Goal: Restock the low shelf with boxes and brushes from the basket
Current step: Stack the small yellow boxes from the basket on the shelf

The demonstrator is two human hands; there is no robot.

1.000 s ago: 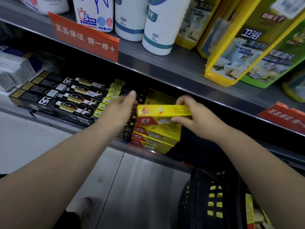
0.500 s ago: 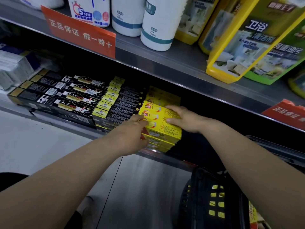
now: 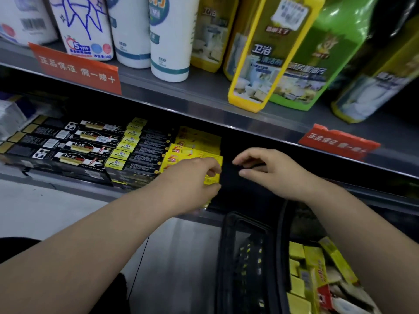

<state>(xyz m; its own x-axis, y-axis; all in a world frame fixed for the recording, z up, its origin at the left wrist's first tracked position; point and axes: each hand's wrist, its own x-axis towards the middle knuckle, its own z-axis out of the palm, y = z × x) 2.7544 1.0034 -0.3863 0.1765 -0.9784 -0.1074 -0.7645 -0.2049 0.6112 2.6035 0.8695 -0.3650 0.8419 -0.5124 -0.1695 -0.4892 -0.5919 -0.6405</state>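
Basket (image 3: 226, 234), near right, is carrying more yellow boxes (image 3: 297, 288). Right hand (image 3: 274, 172) is hovering loosely curled, holding nothing. Left hand (image 3: 190, 180) is curling against the yellow stack (image 3: 195, 152) on the low shelf (image 3: 74, 181); grip unclear. Risk: a careless withdrawal dragging the top box off the front edge.

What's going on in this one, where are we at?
A person is restocking the low shelf. Their left hand is at the right end of the stack of yellow boxes, fingers curled against it; whether it grips a box is unclear. The right hand hovers beside the stack over a bare part of the shelf, holding nothing. The basket below holds more yellow packs.
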